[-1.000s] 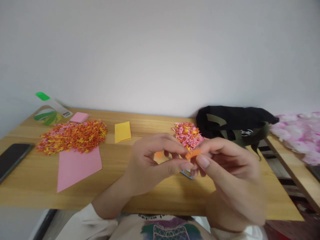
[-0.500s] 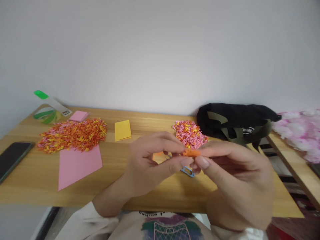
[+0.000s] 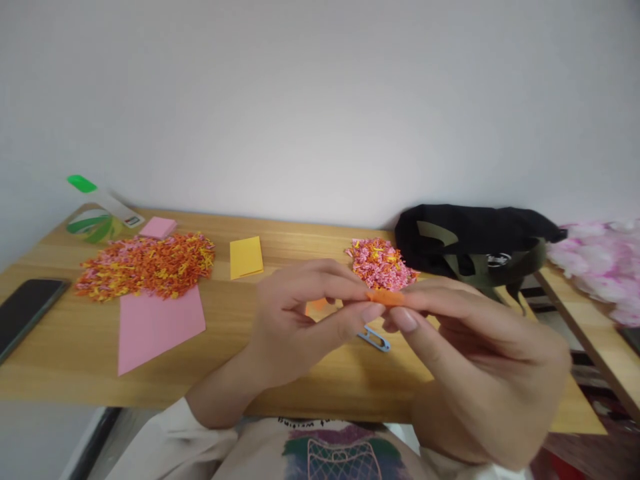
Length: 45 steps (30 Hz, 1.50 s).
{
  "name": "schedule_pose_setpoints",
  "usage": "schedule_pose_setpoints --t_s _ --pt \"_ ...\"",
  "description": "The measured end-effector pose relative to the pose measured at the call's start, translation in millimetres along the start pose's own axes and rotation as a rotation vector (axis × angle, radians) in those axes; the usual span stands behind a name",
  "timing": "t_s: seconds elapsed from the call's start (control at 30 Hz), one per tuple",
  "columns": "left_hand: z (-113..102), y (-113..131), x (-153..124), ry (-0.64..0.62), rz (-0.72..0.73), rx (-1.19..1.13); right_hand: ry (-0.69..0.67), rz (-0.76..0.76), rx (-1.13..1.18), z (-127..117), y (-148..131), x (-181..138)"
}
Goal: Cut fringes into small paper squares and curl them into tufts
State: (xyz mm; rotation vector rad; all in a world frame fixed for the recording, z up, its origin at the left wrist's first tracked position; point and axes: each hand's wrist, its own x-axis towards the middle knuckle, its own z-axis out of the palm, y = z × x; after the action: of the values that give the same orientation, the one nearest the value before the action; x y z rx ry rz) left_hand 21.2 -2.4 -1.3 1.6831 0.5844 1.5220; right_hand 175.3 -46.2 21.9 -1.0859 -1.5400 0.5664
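From where I stand, the wooden tabletop [image 3: 225, 373] has a dark, flat phone [image 3: 30, 313] at its left edge. Farther back sits a curled green-and-white strip [image 3: 95, 225], then a small stack of pink paper squares [image 3: 159, 227]. In front of the stack spreads a loose heap of orange, yellow and pink paper bits [image 3: 160, 263], overlapping the far edge of a flat pink paper sheet [image 3: 163, 327]. Next along lies a folded piece of yellow paper [image 3: 246, 257].

Right of centre, up off the table, is a small, narrow piece of orange paper [image 3: 387, 297], lying roughly level, its left end ragged. The left forearm slants up from a pale sleeve, its hand [image 3: 295, 327] turned inward; the right hand [image 3: 495, 367] reaches in from the other side, knuckles outward. The left thumb and fingers are nearly closed on the orange piece's left end, and the right thumb and fingertips pinch its right end.

Below them lies a light-blue looped handle [image 3: 375, 338], partly hidden. Behind is a smaller, mostly pink heap [image 3: 383, 267], then a black fabric bag [image 3: 475, 233], and, far right, fluffy pale-pink material [image 3: 597, 267].
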Motion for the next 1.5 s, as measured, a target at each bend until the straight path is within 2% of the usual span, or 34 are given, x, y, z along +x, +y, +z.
schedule_pose_setpoints --t_s 0.57,0.93,1.5 --pt "1.6 3.6 -2.3 0.028 -0.016 0.04 0.022 -0.054 -0.083 -0.4 -5.4 0.4" --pt "-1.0 3.8 0.2 -0.019 0.01 -0.016 -0.024 -0.046 -0.078 -2.8 -7.9 2.5" --pt "0.4 5.2 -0.8 -0.032 -0.017 -0.043 -0.002 -0.081 -0.136 -3.0 -10.6 2.0"
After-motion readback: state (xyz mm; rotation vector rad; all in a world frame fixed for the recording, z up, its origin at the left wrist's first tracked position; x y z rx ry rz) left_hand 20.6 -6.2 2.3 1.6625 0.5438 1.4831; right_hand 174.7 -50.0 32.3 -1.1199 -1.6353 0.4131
